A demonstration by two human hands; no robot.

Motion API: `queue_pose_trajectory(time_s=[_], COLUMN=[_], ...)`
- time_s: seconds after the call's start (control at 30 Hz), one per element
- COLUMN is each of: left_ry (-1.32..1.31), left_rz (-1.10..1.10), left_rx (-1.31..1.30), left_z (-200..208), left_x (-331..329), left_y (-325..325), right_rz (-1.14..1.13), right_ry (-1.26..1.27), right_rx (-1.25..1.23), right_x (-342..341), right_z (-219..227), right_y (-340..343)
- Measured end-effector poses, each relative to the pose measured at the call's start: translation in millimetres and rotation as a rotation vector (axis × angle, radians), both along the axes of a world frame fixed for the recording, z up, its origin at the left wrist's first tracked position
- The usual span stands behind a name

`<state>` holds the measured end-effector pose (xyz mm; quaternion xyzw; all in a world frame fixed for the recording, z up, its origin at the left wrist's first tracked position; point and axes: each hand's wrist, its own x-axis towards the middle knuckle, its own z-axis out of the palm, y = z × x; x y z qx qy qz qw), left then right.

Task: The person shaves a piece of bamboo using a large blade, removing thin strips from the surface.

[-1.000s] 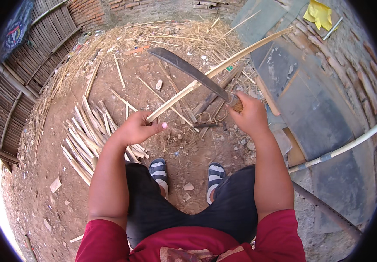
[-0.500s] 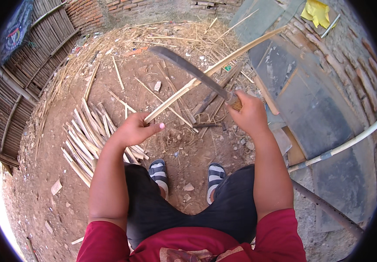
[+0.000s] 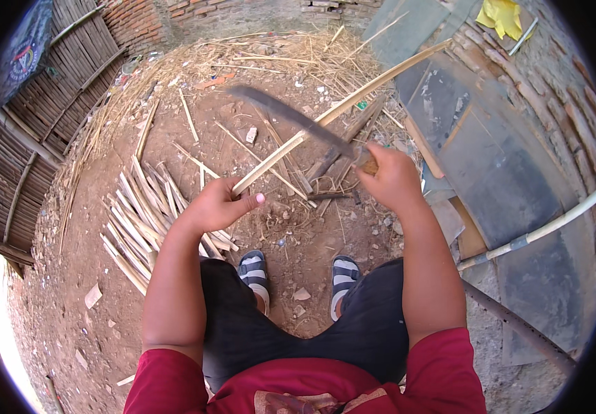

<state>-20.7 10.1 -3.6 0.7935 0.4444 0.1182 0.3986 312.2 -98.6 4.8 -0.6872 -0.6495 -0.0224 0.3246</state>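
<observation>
My left hand (image 3: 221,205) is closed round the near end of a long split bamboo strip (image 3: 353,99), which slants up and away to the far right. In my right hand (image 3: 390,174) is the wooden handle of a machete (image 3: 277,112). Its long, dark, slightly blurred blade points to the far left and crosses the strip around the strip's middle. Whether the edge bites into the bamboo I cannot tell. Beside my left forearm, a pile of split bamboo pieces (image 3: 139,214) lies on the dirt ground.
Loose sticks and straw (image 3: 277,58) litter the ground ahead, below a brick wall (image 3: 208,21). Dark flat sheets (image 3: 477,165) and a pale pole (image 3: 532,238) are at the right. A bamboo fence (image 3: 36,138) stands at the left. My sandalled feet (image 3: 253,272) rest below my hands.
The machete blade has shifted slightly left and nearer along the bamboo strip, and it is now blurred. Both hands keep their grip; the strip has barely moved.
</observation>
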Motion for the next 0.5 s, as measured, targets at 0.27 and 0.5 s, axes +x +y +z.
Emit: queue_pose_trajectory(time_s=[0.27,0.5], left_ry=[-0.041,-0.101], left_rz=[-0.026,-0.101], left_rx=[-0.044,-0.140], left_z=[-8.3,-0.6], left_x=[4.7,-2.5], left_y=[-0.1,-0.7], right_rz=[0.062,0.203], right_ry=[-0.103,-0.187], right_rx=[-0.010,0.020], right_x=[-5.3,-21.8], right_z=[-5.7,-3.4], right_y=[-3.5,2.4])
